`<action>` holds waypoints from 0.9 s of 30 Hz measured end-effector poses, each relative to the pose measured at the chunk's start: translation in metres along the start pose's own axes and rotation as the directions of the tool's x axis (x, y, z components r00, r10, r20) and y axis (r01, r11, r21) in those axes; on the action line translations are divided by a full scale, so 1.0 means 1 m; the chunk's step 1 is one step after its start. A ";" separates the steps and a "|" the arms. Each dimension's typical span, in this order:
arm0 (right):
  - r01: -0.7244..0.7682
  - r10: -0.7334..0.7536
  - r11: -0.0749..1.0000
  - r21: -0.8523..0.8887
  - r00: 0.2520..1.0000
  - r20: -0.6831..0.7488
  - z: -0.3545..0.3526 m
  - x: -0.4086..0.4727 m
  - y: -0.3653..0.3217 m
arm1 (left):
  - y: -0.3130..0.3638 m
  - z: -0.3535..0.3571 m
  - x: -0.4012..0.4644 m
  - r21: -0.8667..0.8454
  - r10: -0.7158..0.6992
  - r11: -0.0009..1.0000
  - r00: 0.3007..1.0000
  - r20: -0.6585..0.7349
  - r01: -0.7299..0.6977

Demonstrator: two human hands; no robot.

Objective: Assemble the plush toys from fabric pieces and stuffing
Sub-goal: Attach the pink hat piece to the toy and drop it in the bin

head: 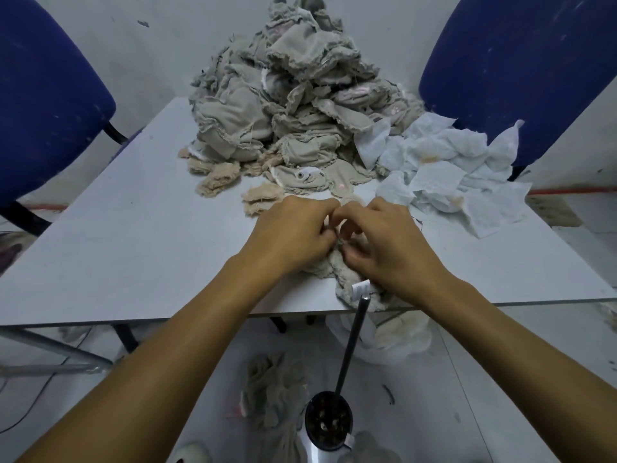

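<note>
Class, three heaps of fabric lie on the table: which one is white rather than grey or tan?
The thin white sheets at the right, beside the big grey pile. The fluffy tan scraps lie at the pile's front left.

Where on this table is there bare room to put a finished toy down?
The table's left half is bare, from the left hand out to the left edge. A smaller patch lies right of the right hand, below the white scraps. The far middle is crowded with the grey fabric heap.
</note>
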State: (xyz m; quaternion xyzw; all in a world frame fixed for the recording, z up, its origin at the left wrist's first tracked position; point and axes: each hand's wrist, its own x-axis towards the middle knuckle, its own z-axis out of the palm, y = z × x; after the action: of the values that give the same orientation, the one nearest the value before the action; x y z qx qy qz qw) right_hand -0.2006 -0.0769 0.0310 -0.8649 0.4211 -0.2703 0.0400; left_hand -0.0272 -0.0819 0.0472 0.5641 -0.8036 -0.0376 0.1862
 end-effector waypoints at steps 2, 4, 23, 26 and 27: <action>-0.073 0.070 0.997 -0.039 0.994 -0.089 0.003 -0.002 -0.002 | 0.007 0.005 -0.002 -0.027 0.006 1.000 0.999 -0.049 -0.008; -0.265 0.260 0.964 -0.018 0.955 -0.146 0.007 -0.003 -0.002 | 0.014 0.009 -0.003 -0.078 0.014 0.997 0.985 -0.172 -0.027; 0.113 -0.147 0.988 -0.102 0.883 -0.446 -0.020 -0.043 -0.020 | 0.027 0.010 -0.043 0.030 0.278 0.953 0.834 -0.477 -0.301; 0.266 -0.321 0.947 -0.182 0.808 -0.493 -0.026 -0.057 -0.026 | 0.025 0.011 -0.058 0.084 0.382 0.903 0.698 -0.606 -0.421; 0.300 -0.363 0.932 -0.206 0.793 -0.489 -0.028 -0.061 -0.027 | 0.025 0.012 -0.062 0.105 0.410 0.888 0.670 -0.619 -0.447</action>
State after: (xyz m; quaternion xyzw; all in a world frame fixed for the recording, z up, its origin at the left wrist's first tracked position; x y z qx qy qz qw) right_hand -0.2262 -0.0091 0.0364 -0.8205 0.2731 -0.4709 -0.1743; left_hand -0.0354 -0.0172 0.0267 0.3340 -0.8035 0.1743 0.4608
